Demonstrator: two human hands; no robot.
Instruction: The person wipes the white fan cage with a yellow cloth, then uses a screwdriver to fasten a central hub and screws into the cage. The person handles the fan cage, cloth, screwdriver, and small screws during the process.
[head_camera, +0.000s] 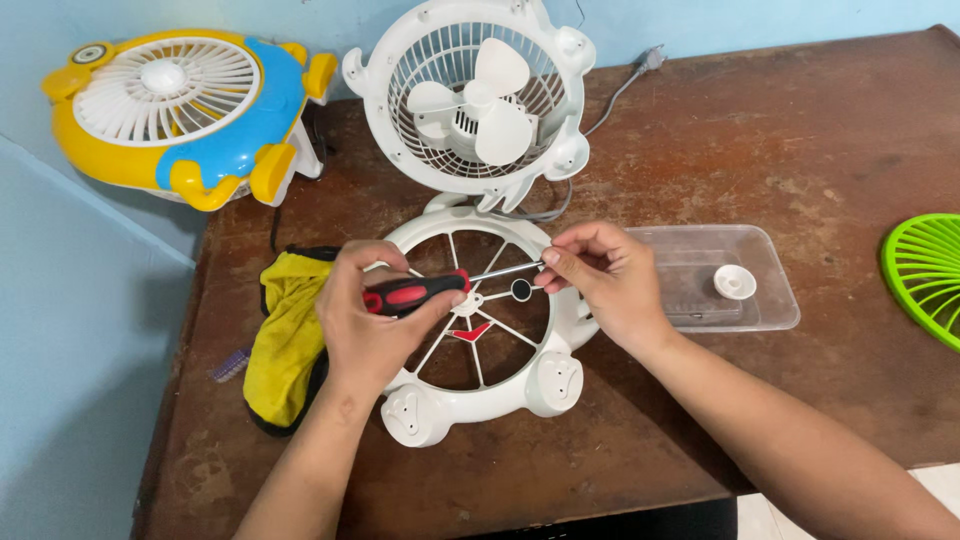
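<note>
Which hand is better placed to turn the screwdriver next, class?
Left. The left hand is wrapped around the screwdriver handle, over the grille. The right hand only pinches the shaft near the tip, probably steadying it.

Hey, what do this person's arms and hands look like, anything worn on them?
Both forearms are bare, with no sleeves in view. The left hand and right hand wear no gloves, and no rings, watch or bracelets show. Fingernails look short and unpainted.

The screwdriver (420, 293) handle is red and black. The fan grille (480, 325) is white, the cloth (285, 335) yellow, the table (760, 150) brown.
</note>
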